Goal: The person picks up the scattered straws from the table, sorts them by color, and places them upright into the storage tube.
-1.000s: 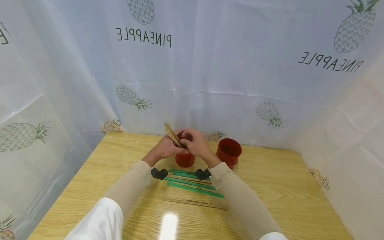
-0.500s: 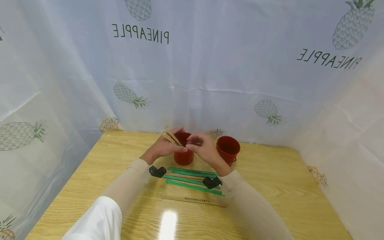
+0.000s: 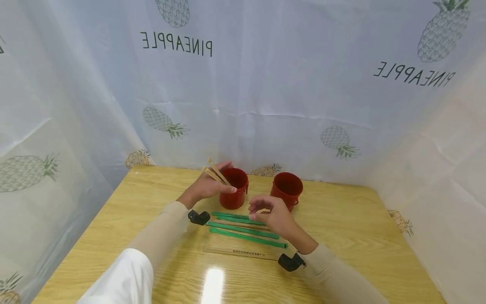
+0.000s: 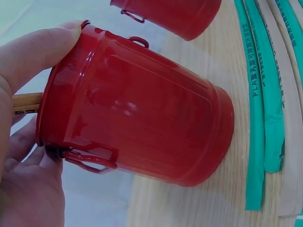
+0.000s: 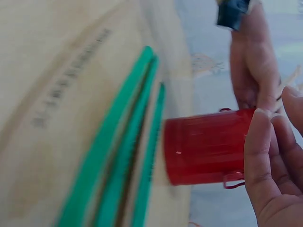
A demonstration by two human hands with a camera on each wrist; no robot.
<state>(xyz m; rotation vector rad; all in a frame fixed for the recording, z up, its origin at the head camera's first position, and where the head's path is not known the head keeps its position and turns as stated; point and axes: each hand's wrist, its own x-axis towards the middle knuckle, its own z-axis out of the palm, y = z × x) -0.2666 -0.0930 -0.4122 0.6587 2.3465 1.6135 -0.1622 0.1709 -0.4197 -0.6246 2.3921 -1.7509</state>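
Note:
My left hand (image 3: 205, 185) grips the left side of a small red bucket (image 3: 232, 200) at its rim. In the left wrist view its thumb lies over the bucket's rim (image 4: 57, 101), and the other fingers are on the far side. Tan paper-wrapped straws (image 3: 217, 174) stick out of this bucket, leaning left over the hand. My right hand (image 3: 276, 216) hovers over the right part of the green paper-wrapped straws (image 3: 243, 230), fingers loosely bent and holding nothing. Among the green ones lies a tan wrapped straw (image 4: 289, 109).
To the right stands a second red bucket (image 3: 282, 195) with small side handles. A single tan wrapped straw (image 3: 247, 253) with printed text lies nearer to me on the wooden table (image 3: 159, 257). A pineapple-print curtain (image 3: 265, 84) closes off the back and sides.
My right hand has left the left bucket's mouth and moved right and towards me, over the green straws. The left hand stays at the bucket, where the tan straws now rest leaning left.

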